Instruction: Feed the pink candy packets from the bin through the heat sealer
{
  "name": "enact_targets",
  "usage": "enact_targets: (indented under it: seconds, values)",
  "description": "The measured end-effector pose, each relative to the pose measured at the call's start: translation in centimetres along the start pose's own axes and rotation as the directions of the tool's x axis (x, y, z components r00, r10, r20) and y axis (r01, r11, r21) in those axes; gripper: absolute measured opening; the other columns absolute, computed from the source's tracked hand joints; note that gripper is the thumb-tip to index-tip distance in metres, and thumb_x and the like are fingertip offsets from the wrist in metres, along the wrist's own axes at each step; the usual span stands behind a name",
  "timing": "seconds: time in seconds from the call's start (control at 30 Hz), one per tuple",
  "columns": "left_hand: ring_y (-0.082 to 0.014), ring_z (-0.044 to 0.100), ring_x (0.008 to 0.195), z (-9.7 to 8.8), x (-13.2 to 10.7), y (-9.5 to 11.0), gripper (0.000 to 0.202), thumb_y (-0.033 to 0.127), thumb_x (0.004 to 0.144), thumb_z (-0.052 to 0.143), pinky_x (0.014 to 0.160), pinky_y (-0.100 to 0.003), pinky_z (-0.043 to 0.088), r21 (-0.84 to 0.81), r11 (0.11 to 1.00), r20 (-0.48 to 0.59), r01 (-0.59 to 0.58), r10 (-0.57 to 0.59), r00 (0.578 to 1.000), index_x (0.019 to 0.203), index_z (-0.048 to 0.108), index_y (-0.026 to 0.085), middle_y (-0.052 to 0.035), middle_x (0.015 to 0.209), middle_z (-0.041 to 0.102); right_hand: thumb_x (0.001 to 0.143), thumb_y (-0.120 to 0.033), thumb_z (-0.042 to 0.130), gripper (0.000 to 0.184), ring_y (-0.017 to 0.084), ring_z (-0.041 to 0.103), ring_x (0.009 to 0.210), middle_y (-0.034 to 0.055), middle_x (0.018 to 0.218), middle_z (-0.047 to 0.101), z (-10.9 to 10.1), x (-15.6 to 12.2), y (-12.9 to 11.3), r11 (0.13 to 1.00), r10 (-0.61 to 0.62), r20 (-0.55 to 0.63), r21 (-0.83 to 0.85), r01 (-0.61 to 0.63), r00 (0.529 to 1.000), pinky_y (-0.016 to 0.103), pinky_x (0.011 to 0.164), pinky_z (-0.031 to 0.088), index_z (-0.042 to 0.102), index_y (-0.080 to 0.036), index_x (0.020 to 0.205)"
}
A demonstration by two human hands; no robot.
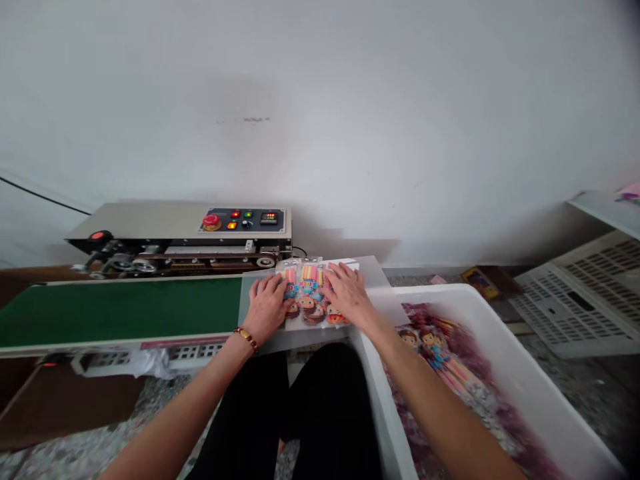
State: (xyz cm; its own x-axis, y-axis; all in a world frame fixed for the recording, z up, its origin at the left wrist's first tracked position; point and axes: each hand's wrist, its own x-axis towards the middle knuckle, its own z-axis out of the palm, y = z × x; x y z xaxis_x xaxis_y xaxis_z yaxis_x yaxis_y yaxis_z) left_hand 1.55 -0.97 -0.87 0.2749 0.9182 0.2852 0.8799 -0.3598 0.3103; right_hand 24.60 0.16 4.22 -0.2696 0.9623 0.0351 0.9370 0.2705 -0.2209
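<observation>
Black-clad knees [333, 393] below left hand [267, 301] and right hand [350, 295], both loosely splayed, resting on rather than clasping printed packets [311, 290] between them, atop translucent sheet [377, 277]. Green belt [130, 310] to hands' left; white tub [523, 387] right.

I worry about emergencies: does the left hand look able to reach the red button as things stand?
Probably yes: the left hand touches the packets, but the red button sits exposed on top of the machine, with nothing visible covering it.
</observation>
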Motion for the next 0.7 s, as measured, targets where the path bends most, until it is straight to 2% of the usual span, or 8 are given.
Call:
enact_targets:
  seconds: [0.1, 0.17, 0.37, 0.47, 0.6, 0.63, 0.7]
  values:
    - [-0.0322, 0.047, 0.14, -0.2, 0.6, -0.9, 0.046, 0.024, 0.092, 0.053, 0.116, -0.054, 0.039, -0.038, 0.993, 0.058, -0.111, 0.113, 0.992, 0.138, 0.056, 0.019, -0.015, 0.149, 0.056, 0.102, -0.032, 0.05, 0.038, 0.033, 0.035, 0.148, 0.0117, 0.155, 0.051, 0.6, 1.0, -1.5, 0.994, -0.111, -0.055, -0.012, 0.11, 0.992, 0.066, 0.117, 0.024, 0.06, -0.025, 0.138]
    - [-0.0308, 0.049, 0.139, -0.1, 0.8, -1.1, 0.047, 0.021, 0.093, 0.051, 0.119, -0.053, 0.036, -0.044, 0.987, 0.093, -0.152, 0.155, 0.983, 0.139, 0.055, 0.018, -0.0145, 0.15, 0.055, 0.102, -0.031, 0.049, 0.038, 0.032, 0.036, 0.148, 0.0113, 0.154, 0.052, 1.2, 1.2, -2.2, 0.987, -0.162, -0.042, -0.022, 0.162, 0.986, 0.068, 0.118, 0.021, 0.057, -0.026, 0.139]
    - [-0.0316, 0.05, 0.139, -0.3, 0.2, -2.7, 0.048, 0.022, 0.094, 0.047, 0.121, -0.059, 0.032, -0.032, 0.995, 0.077, -0.091, 0.093, 0.993, 0.141, 0.054, 0.017, -0.0176, 0.15, 0.054, 0.104, -0.031, 0.047, 0.04, 0.032, 0.036, 0.148, 0.0107, 0.157, 0.049, 1.7, 1.0, -2.0, 0.988, -0.15, 0.052, -0.027, 0.152, 0.987, 0.073, 0.117, 0.02, 0.053, -0.026, 0.143]
    - [-0.0309, 0.051, 0.138, -1.2, -0.3, -5.0, 0.048, 0.024, 0.095, 0.044, 0.12, -0.058, 0.034, -0.051, 0.992, 0.09, -0.113, 0.117, 0.989, 0.141, 0.054, 0.015, -0.0181, 0.15, 0.054, 0.103, -0.031, 0.048, 0.038, 0.034, 0.037, 0.146, 0.0109, 0.155, 0.052, 1.3, 1.3, -1.9, 0.983, -0.175, 0.053, -0.039, 0.177, 0.983, 0.074, 0.117, 0.017, 0.056, -0.025, 0.14]
    - [-0.0297, 0.049, 0.141, -3.4, -1.5, -9.7, 0.05, 0.029, 0.095, 0.044, 0.118, -0.05, 0.039, -0.071, 0.989, 0.133, -0.132, 0.14, 0.981, 0.142, 0.053, 0.013, -0.0189, 0.152, 0.052, 0.103, -0.032, 0.05, 0.035, 0.034, 0.038, 0.145, 0.0101, 0.151, 0.056, 1.2, 2.2, -2.4, 0.971, -0.233, 0.044, -0.037, 0.234, 0.972, 0.074, 0.117, 0.015, 0.058, -0.027, 0.136]
    - [-0.03, 0.05, 0.14, -4.0, -1.9, -10.9, 0.05, 0.03, 0.094, 0.044, 0.118, -0.051, 0.039, -0.053, 0.992, 0.143, -0.114, 0.12, 0.982, 0.141, 0.053, 0.014, -0.0184, 0.152, 0.052, 0.103, -0.032, 0.049, 0.034, 0.034, 0.039, 0.144, 0.0093, 0.15, 0.057, 1.3, 2.4, -2.7, 0.965, -0.258, 0.041, -0.037, 0.259, 0.965, 0.074, 0.117, 0.015, 0.059, -0.027, 0.135]
    - [-0.0325, 0.052, 0.138, -5.1, -2.6, -12.5, 0.049, 0.03, 0.093, 0.045, 0.119, -0.059, 0.034, 0.031, 0.999, 0.119, -0.037, 0.033, 0.992, 0.14, 0.056, 0.019, -0.0168, 0.149, 0.056, 0.103, -0.033, 0.049, 0.033, 0.032, 0.041, 0.142, 0.0083, 0.148, 0.059, 1.6, 3.0, -3.4, 0.95, -0.31, 0.038, -0.037, 0.312, 0.95, 0.074, 0.117, 0.014, 0.06, -0.028, 0.134]
